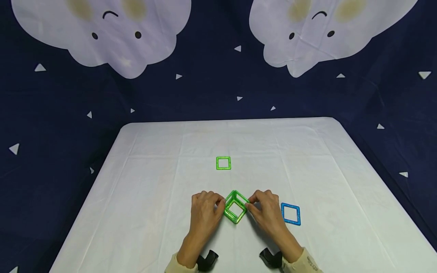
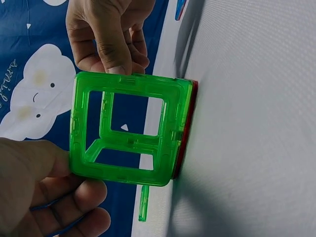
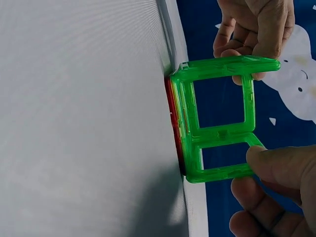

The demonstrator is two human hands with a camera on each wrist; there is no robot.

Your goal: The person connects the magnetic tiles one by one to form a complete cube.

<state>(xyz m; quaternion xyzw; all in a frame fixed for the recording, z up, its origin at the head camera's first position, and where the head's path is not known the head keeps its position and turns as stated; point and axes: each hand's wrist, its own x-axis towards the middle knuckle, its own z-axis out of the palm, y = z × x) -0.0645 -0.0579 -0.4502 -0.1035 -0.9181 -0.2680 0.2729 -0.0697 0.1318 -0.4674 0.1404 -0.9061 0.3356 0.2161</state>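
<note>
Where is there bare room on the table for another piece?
Free table: left of the left hand; behind the green square, up to the far edge; right of the blue square. Crowded: the near middle, where the left hand and right hand hold the green frame, with the blue square close by.

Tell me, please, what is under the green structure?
A red piece lies under the green structure; its edge shows in both wrist views. Its underside, facing the white table, cannot be seen.
</note>
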